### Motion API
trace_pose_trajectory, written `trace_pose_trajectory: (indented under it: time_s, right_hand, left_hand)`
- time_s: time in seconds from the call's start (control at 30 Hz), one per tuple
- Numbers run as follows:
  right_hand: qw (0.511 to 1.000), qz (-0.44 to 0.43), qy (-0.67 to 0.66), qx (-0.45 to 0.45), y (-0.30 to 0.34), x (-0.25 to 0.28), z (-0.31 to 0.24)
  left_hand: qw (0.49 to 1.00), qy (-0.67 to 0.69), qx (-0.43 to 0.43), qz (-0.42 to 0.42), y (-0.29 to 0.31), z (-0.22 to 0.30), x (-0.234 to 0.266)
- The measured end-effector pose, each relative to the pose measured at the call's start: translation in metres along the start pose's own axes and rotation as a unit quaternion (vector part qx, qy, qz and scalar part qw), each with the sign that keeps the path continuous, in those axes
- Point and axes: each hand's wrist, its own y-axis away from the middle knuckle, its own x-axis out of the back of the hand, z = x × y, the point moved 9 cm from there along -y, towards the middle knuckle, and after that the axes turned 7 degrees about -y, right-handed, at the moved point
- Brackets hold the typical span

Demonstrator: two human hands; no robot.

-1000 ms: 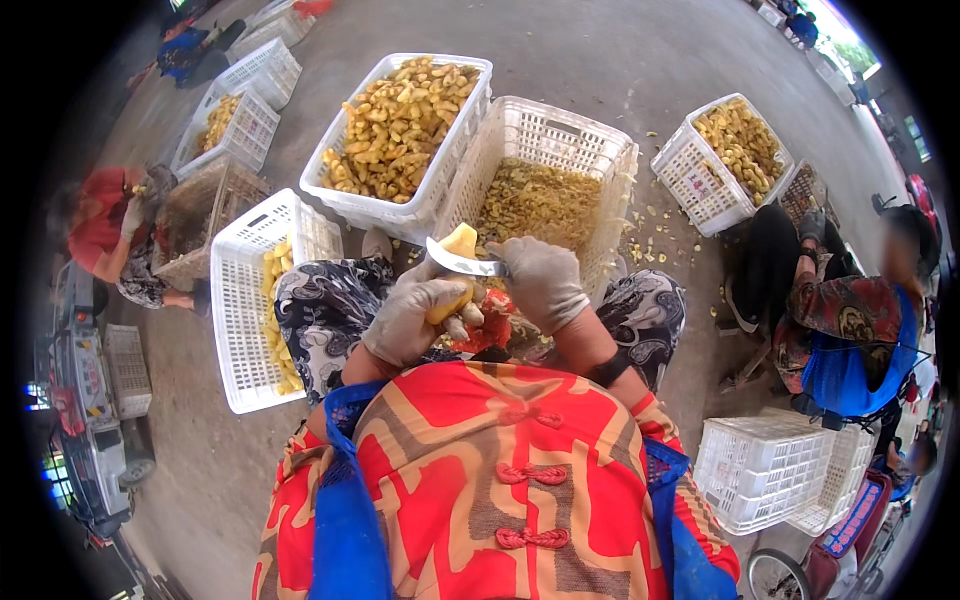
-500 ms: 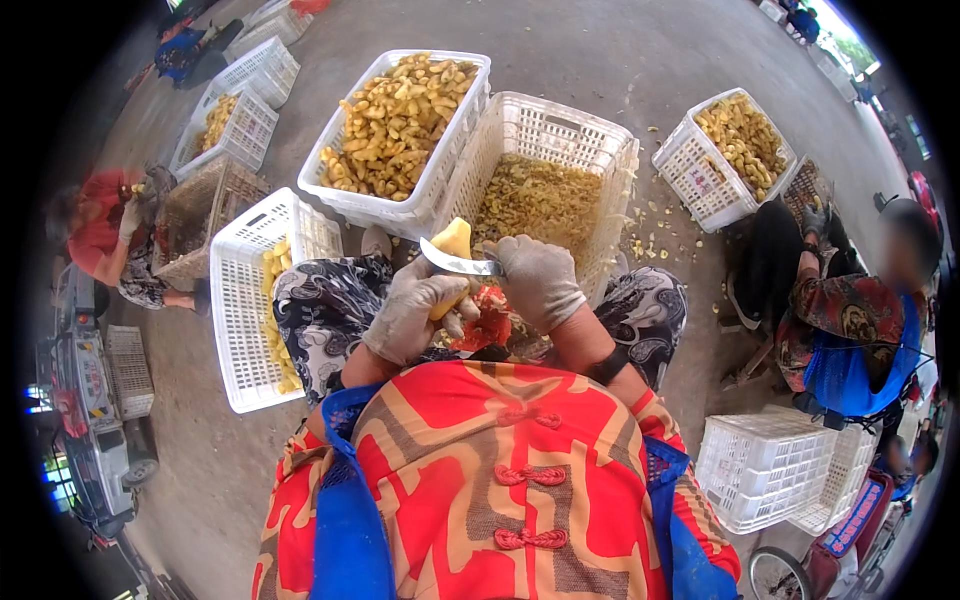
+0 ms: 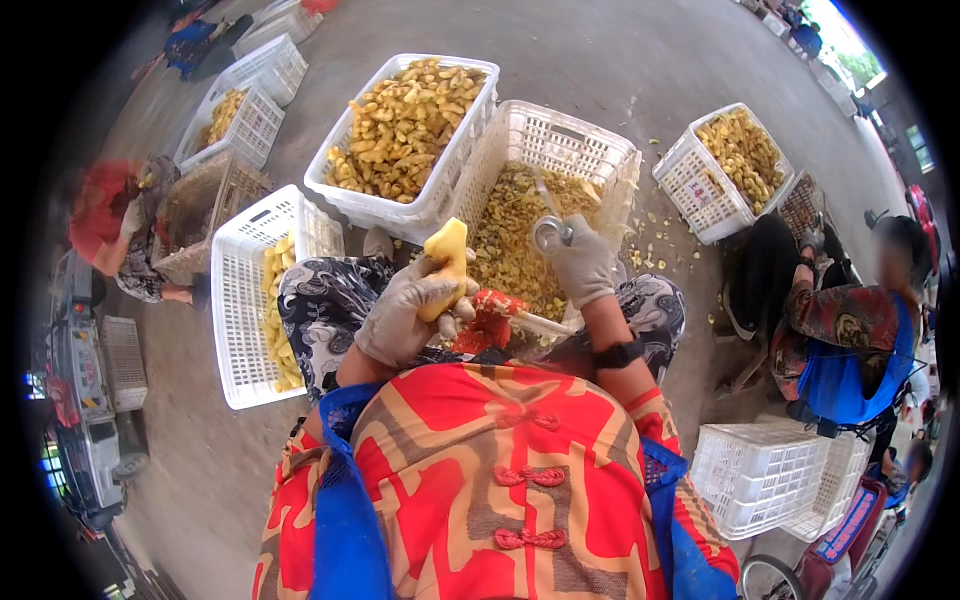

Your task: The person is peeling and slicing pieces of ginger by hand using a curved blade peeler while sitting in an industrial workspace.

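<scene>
My left hand (image 3: 402, 312), in a pale glove, is closed around a peeled, pale yellow piece of ginger (image 3: 447, 248) that stands up above the fingers. To its right, my right hand (image 3: 585, 264), also gloved, grips a curved knife (image 3: 545, 192) with a shiny round metal part near the handle. The knife is apart from the ginger, over a white crate (image 3: 568, 132) that holds yellowish peelings (image 3: 525, 210). Between my knees lies something red (image 3: 487, 322), partly hidden by my left hand.
A white crate heaped with ginger (image 3: 408, 130) stands ahead on the left. Nearer left, another white crate (image 3: 235, 310) holds peeled pieces. At right, a co-worker (image 3: 850, 320) sits by a crate of ginger (image 3: 740, 160), with stacked crates (image 3: 760, 480) behind. Another person (image 3: 105, 215) works at far left.
My right hand has moved right and away from the ginger, taking the knife over the peelings crate. The blade now points away from me. My left hand still holds the ginger.
</scene>
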Motion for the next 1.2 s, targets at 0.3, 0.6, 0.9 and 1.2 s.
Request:
trace_pose_trajectory:
  time_s: [0.3, 0.6, 0.9, 1.2]
  right_hand:
    - [0.857, -0.052, -0.505, -0.087, 0.016, -0.005, -0.062]
    - [0.838, -0.056, -0.529, -0.125, 0.028, -0.012, -0.056]
    - [0.798, -0.065, -0.570, -0.184, 0.036, -0.014, -0.042]
    - [0.845, -0.104, -0.514, -0.104, 0.036, -0.015, -0.072]
  left_hand:
    - [0.991, 0.028, 0.049, -0.118, -0.002, -0.019, 0.000]
    - [0.992, 0.038, 0.052, -0.112, 0.001, -0.018, 0.000]
    - [0.976, -0.216, -0.021, 0.015, -0.013, -0.016, 0.025]
    - [0.866, -0.447, -0.216, 0.064, -0.005, 0.017, 0.005]
